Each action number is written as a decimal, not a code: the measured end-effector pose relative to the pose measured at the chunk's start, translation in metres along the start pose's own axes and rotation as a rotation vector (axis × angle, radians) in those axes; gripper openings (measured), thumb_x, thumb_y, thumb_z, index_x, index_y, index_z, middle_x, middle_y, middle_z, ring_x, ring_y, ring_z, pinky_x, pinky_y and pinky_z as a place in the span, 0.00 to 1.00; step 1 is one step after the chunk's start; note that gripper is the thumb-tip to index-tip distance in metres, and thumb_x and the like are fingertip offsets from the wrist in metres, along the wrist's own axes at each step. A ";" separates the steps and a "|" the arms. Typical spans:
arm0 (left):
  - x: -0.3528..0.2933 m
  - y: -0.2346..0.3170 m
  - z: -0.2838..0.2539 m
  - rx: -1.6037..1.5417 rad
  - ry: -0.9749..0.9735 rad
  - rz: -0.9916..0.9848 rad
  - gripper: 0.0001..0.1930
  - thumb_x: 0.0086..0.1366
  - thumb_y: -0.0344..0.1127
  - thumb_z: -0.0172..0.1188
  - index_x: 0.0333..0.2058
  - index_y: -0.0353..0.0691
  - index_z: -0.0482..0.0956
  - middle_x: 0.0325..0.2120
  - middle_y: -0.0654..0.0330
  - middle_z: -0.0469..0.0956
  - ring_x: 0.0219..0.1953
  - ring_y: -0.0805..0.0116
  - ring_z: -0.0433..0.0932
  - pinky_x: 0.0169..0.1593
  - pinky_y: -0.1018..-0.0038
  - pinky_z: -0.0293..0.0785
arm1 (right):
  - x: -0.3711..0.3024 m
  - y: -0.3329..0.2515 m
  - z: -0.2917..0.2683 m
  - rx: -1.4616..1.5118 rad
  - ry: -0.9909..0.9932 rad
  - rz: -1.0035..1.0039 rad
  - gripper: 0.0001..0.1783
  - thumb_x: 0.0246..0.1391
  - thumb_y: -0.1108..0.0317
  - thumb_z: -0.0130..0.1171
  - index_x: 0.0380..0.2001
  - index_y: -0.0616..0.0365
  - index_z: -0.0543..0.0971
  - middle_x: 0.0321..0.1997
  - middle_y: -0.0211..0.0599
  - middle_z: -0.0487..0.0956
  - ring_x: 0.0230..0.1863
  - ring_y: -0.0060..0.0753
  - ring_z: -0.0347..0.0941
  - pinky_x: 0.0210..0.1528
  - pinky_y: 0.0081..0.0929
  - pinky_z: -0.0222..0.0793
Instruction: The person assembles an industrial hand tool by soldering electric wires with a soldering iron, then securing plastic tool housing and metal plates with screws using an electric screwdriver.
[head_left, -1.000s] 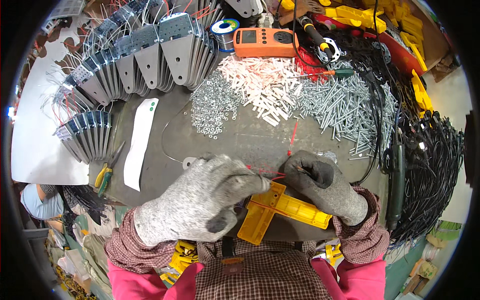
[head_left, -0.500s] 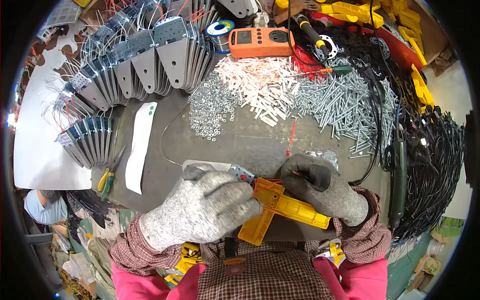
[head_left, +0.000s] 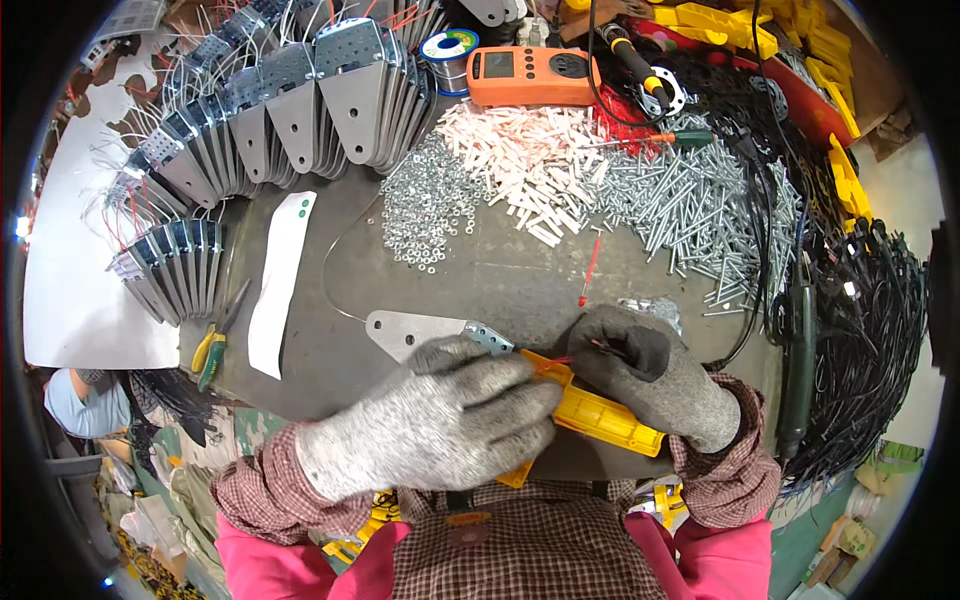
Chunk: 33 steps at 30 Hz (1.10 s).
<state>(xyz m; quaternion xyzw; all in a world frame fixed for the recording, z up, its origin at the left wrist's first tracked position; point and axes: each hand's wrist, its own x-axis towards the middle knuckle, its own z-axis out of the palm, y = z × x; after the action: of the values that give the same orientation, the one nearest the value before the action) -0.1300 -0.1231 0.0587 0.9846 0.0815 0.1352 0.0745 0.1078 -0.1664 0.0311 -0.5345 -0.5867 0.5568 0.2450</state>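
A yellow plastic housing [head_left: 610, 422], with a long arm reaching to the right, lies in front of me at the table's near edge. Across its middle and lower part is my left hand [head_left: 465, 415] in a grey glove, fingers loosely stretched, thumb and tips partly hidden. My right hand [head_left: 655, 380], also gloved, is closed in a pinch on thin red wires [head_left: 566, 360] above the housing's far side. Just beyond my left fingers lies a flat grey metal plate [head_left: 408, 332]; its blue-grey perforated end [head_left: 488, 338] meets the housing.
Nuts [head_left: 425, 205], pale sleeves [head_left: 525, 160] and long screws [head_left: 690, 210] form piles farther back. Fanned metal plates [head_left: 350, 100] stand at left, near pliers [head_left: 212, 355] and a white strip [head_left: 282, 290]. Black cables [head_left: 860, 350] crowd the right; an orange meter [head_left: 530, 75] sits behind.
My left hand has shifted right and slightly down, covering more of the housing and uncovering the metal plate. My right hand stays almost in place, still pinching.
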 end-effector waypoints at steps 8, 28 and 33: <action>0.003 0.021 0.033 -0.163 0.021 -0.264 0.16 0.52 0.37 0.59 0.42 0.46 0.78 0.41 0.63 0.78 0.47 0.61 0.76 0.53 0.56 0.69 | -0.011 -0.016 -0.014 -0.347 0.315 -0.431 0.11 0.56 0.71 0.60 0.42 0.61 0.82 0.36 0.44 0.78 0.38 0.38 0.77 0.41 0.32 0.72; -0.005 0.020 0.053 -0.978 0.289 -0.646 0.13 0.60 0.28 0.62 0.44 0.39 0.74 0.43 0.58 0.76 0.48 0.62 0.76 0.57 0.64 0.66 | -0.024 -0.006 0.014 0.265 0.334 -0.086 0.08 0.63 0.72 0.55 0.44 0.64 0.74 0.34 0.35 0.79 0.33 0.20 0.73 0.37 0.21 0.70; 0.000 0.023 0.045 -1.448 0.409 -0.743 0.20 0.63 0.25 0.61 0.51 0.32 0.65 0.43 0.56 0.76 0.50 0.71 0.77 0.57 0.72 0.69 | -0.016 0.005 0.011 0.181 0.134 -0.050 0.08 0.63 0.72 0.57 0.43 0.64 0.76 0.35 0.28 0.77 0.32 0.15 0.70 0.36 0.16 0.66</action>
<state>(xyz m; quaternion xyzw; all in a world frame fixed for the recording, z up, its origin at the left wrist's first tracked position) -0.1145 -0.1515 0.0195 0.5586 0.3055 0.2968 0.7117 0.1044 -0.1860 0.0280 -0.5317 -0.5295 0.5641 0.3447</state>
